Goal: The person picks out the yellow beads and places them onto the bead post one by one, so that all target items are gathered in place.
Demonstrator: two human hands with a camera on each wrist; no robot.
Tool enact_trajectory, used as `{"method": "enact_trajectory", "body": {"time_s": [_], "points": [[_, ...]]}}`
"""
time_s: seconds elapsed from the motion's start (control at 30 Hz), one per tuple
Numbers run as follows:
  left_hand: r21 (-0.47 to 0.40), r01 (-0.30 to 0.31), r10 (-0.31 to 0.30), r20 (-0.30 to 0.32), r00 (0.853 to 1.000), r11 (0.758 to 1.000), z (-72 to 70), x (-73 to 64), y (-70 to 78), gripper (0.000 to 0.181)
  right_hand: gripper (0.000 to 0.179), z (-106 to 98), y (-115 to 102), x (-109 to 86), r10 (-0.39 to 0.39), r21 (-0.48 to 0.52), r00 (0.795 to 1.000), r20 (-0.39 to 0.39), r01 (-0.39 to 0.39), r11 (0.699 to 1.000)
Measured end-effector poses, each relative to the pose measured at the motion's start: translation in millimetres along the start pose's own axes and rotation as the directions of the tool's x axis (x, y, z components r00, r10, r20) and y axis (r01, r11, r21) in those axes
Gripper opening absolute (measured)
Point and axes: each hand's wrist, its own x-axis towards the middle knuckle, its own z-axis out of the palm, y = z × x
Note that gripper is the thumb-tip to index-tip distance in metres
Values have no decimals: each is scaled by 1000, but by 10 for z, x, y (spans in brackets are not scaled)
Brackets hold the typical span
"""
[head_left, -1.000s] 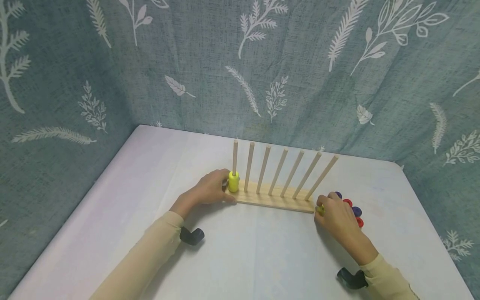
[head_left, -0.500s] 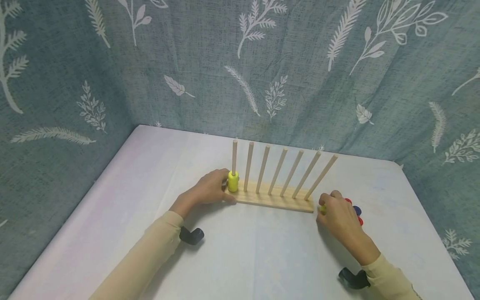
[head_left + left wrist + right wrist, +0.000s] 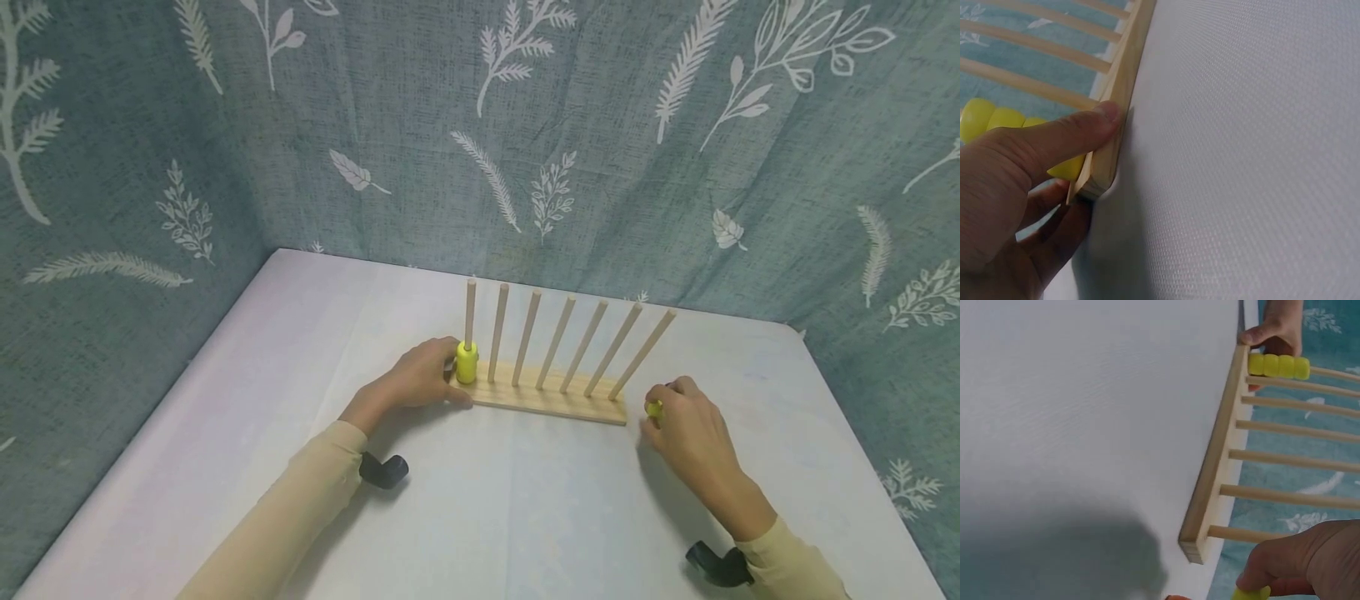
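Note:
A wooden peg rack [image 3: 551, 404] with a row of upright pegs stands on the table. Several yellow beads [image 3: 467, 364] are stacked on its leftmost peg. My left hand [image 3: 422, 377] grips that end of the base; in the left wrist view the thumb [image 3: 1088, 128] lies along the front edge, fingers round the end. Just off the rack's right end, my right hand [image 3: 693, 429] pinches a yellow bead [image 3: 654, 409] between thumb and fingers. The right wrist view catches the same bead [image 3: 1250, 594] at its bottom edge.
A white-covered table [image 3: 450, 517] lies under everything. Patterned teal cloth [image 3: 420, 167] hangs behind and at the sides. A black curved piece [image 3: 384, 472] sits at the left wrist, and another black piece [image 3: 720, 565] at the right.
My right hand has shifted slightly right, away from the rack, with the yellow bead. The red and purple beads seen beside it earlier are now hidden behind it. My left hand stays put.

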Motion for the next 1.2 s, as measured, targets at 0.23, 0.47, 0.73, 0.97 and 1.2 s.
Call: {"method": "enact_trajectory", "body": {"time_s": [0.23,0.47,0.73,0.97,1.2], "points": [[1,-2,2,-3,1000,1000,-1,1,7,61,25,-162,-42,50,-45,7,995,-94,46,999],[-5,5,-5,-3,1000,1000,-16,-15,22,61,26,-362,-45,150,-70,-23,989,-131,68,997],[-1,-2,2,-3,1000,1000,-1,-20,11,61,27,-520,-49,170,-79,-53,988,-129,72,996],[-3,-13,13,-7,1000,1000,-7,-30,6,63,27,-647,-93,231,-105,-74,981,-161,95,993],[-9,-13,13,3,1000,1000,-13,-32,15,62,28,-789,-157,306,-104,-105,982,-156,89,991]]}}
